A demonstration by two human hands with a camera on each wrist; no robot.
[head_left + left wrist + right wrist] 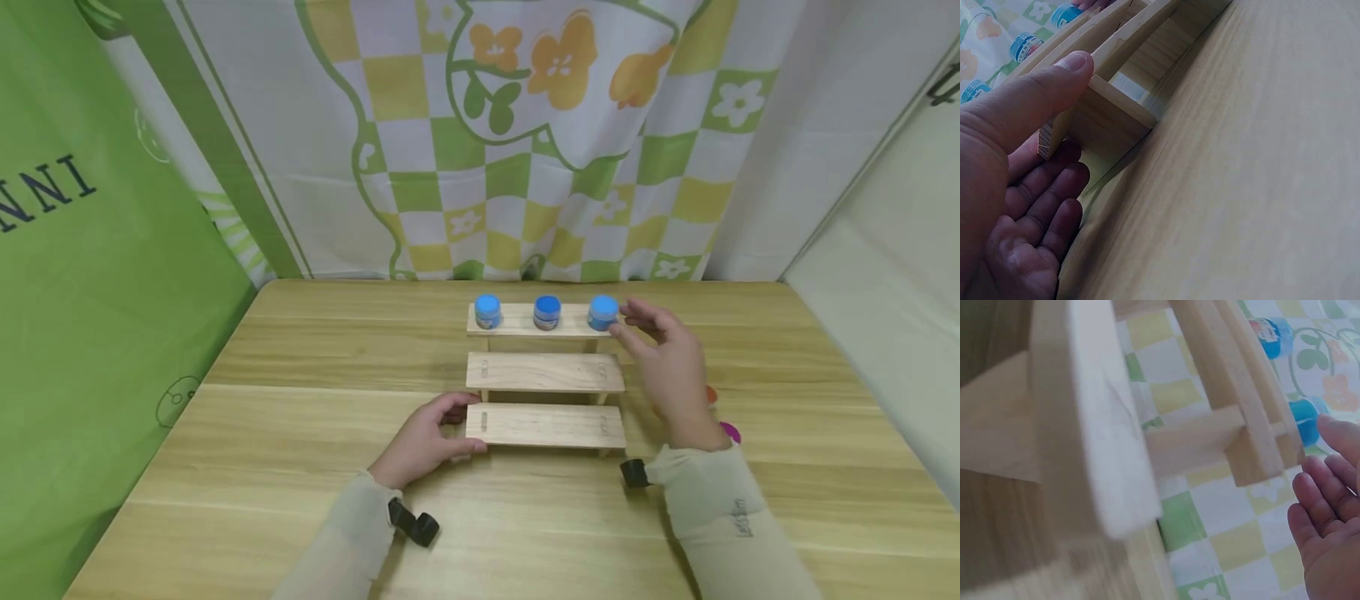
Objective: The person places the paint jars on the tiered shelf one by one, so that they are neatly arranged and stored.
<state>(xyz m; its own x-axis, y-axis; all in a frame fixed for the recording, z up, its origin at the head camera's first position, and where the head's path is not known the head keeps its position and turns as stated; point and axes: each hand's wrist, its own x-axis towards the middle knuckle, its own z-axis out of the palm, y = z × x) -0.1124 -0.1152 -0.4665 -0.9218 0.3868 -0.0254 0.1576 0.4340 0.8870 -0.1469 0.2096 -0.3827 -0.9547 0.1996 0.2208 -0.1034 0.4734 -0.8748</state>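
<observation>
A three-step wooden rack (545, 426) stands on the table. My left hand (420, 437) grips the left end of its lowest step, with the thumb (1063, 75) at the front edge and the fingers (1054, 181) behind and under it. Along the top step sit three small jars with blue lids: a left jar (487, 312), a darker-lidded middle jar (547, 312) and a right jar (603, 312). Beside the right jar is my right hand (667, 367), its thumb right at the jar's side and its other fingers (1319, 487) loosely extended past the rack's end.
The two lower steps carry nothing. Partly hidden behind my right wrist, an orange round thing (711, 395) and a magenta round thing (731, 432) lie on the table (300, 433). A patterned curtain (525, 192) hangs along the table's back edge.
</observation>
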